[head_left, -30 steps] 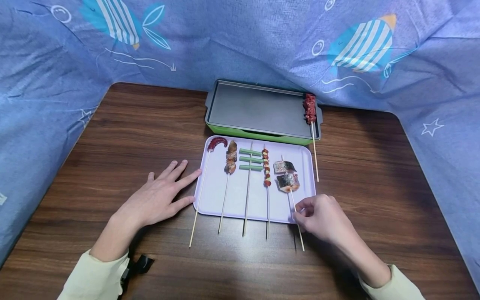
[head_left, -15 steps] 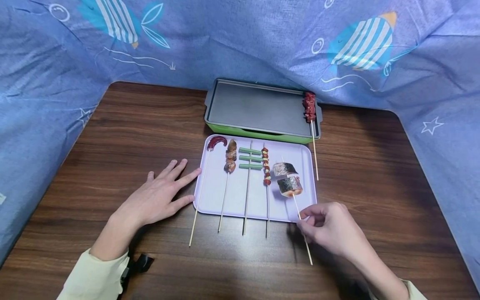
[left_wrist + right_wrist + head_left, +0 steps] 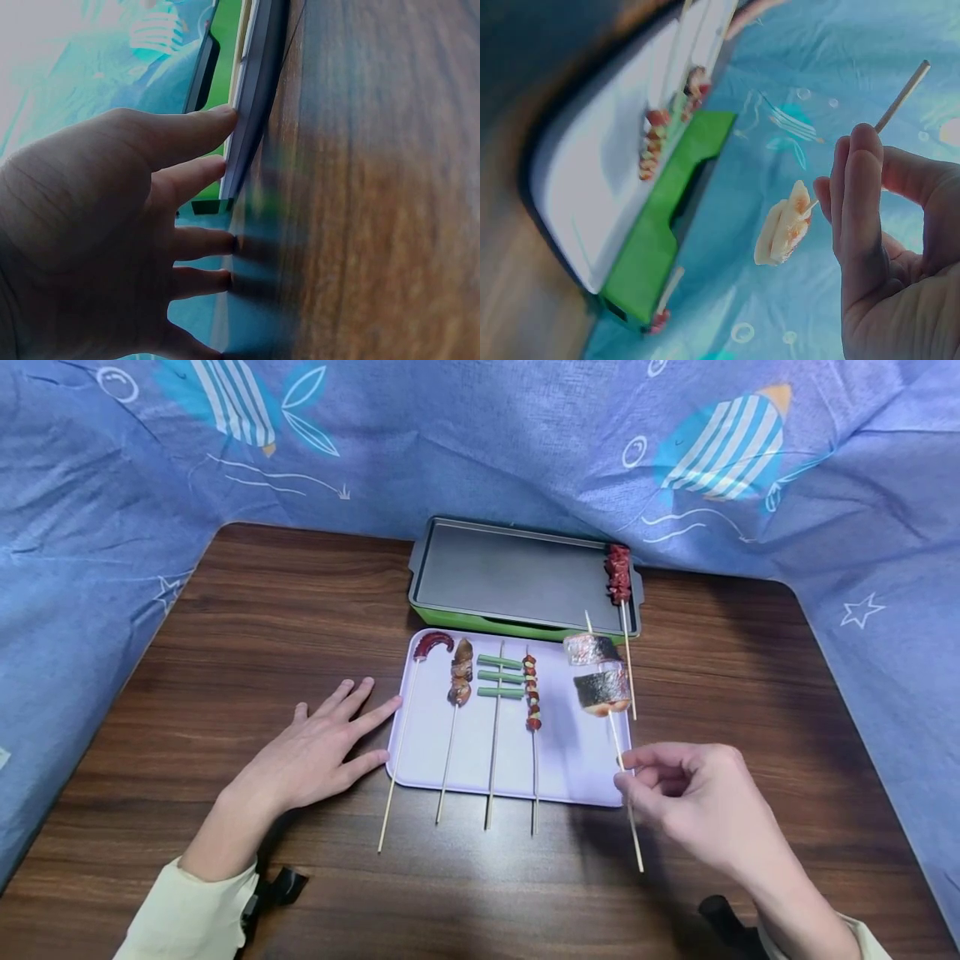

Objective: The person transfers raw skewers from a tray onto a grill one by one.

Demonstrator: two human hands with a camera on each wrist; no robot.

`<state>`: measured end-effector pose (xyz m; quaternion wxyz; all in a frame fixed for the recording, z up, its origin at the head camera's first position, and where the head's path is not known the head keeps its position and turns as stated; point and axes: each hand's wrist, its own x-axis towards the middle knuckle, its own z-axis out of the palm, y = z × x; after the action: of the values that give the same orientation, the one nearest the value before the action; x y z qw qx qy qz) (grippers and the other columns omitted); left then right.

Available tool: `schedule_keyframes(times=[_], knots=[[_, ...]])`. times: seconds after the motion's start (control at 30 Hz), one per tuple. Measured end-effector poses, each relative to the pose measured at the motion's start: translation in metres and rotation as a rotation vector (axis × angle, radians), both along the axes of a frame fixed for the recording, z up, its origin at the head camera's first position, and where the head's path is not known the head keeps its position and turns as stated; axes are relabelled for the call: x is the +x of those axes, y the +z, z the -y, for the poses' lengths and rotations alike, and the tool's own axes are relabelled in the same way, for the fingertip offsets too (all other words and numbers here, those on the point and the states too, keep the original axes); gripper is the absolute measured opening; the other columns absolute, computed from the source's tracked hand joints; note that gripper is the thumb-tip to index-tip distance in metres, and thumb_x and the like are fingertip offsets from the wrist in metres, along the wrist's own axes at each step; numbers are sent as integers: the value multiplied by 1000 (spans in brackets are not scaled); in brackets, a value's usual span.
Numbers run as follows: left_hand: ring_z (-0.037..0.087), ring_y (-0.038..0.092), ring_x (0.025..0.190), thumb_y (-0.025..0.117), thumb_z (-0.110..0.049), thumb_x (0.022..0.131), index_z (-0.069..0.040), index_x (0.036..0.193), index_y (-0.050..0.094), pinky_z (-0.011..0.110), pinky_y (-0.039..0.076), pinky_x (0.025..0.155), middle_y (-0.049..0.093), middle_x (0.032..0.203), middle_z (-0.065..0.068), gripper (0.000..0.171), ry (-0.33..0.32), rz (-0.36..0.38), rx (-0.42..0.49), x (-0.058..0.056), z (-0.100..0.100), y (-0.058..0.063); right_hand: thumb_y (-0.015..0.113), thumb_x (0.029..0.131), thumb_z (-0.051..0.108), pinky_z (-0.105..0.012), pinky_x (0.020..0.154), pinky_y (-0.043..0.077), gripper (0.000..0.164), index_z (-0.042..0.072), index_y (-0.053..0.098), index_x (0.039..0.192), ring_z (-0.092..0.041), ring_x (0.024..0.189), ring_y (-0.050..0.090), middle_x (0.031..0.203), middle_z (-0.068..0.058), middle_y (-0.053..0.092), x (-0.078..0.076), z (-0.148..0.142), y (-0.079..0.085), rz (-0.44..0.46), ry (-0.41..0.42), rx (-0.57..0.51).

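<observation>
My right hand point(image 3: 701, 797) pinches the stick of a fish skewer point(image 3: 602, 689) between thumb and fingers, over the right side of the lilac tray point(image 3: 570, 781). Two chunks with dark, silvery skin sit on that stick, and the skewer overlaps the front edge of the grill in the head view. From the right wrist, the pale underside of the fish chunks point(image 3: 784, 225) shows beyond the fingers. My left hand point(image 3: 315, 756) lies with fingers spread on the table, fingertips at the tray's left rim. In the left wrist view its thumb point(image 3: 191, 135) is right at the tray edge.
On the tray lie a tentacle skewer point(image 3: 432, 644), a brown meat skewer point(image 3: 461, 672), a green vegetable skewer point(image 3: 501, 678) and a thin red-and-yellow skewer point(image 3: 532, 693). Behind it stands a green grill point(image 3: 510, 577) with a dark plate, a red meat skewer point(image 3: 618, 575) at its right end.
My right hand has lifted the fish skewer off the tray, first drawing it toward me, then moving it right and toward the grill. The left hand stays put.
</observation>
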<state>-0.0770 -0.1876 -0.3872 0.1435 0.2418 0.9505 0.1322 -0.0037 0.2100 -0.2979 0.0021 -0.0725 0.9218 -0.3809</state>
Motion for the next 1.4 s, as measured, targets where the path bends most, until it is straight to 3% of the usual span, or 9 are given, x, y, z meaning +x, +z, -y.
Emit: schedule_keyframes(times=[0.4, 0.67, 1.0, 1.4], knots=[[39, 11, 147, 48, -55, 99, -34, 156, 24, 80, 20, 96, 17, 161, 15, 66, -3, -5, 2, 0, 1, 0, 75, 82, 1, -21, 44, 50, 6, -2, 73, 87, -10, 51, 64, 64, -1, 67, -35, -7, 23, -57, -67, -24], [38, 11, 148, 47, -56, 99, -36, 156, 24, 80, 19, 97, 18, 161, 15, 65, 4, 3, 1, 0, 0, -1, 71, 87, 4, -27, 48, 55, 16, -10, 71, 95, -14, 51, 67, 67, -6, 69, -67, -12, 13, 30, -92, -113], [38, 11, 148, 47, -56, 99, -36, 156, 24, 80, 18, 97, 18, 161, 15, 65, 5, 5, 1, 1, 0, -1, 70, 87, 8, -26, 48, 54, 16, -7, 71, 93, -14, 51, 67, 68, -10, 69, -106, -13, 0, 62, -99, -54], [38, 10, 148, 47, -55, 99, -36, 156, 24, 80, 19, 97, 17, 162, 14, 65, 7, 6, 3, 1, 1, 0, 68, 86, 4, -28, 54, 57, 19, -11, 68, 97, -12, 53, 67, 68, -6, 70, -151, -10, -10, 220, -146, -103]])
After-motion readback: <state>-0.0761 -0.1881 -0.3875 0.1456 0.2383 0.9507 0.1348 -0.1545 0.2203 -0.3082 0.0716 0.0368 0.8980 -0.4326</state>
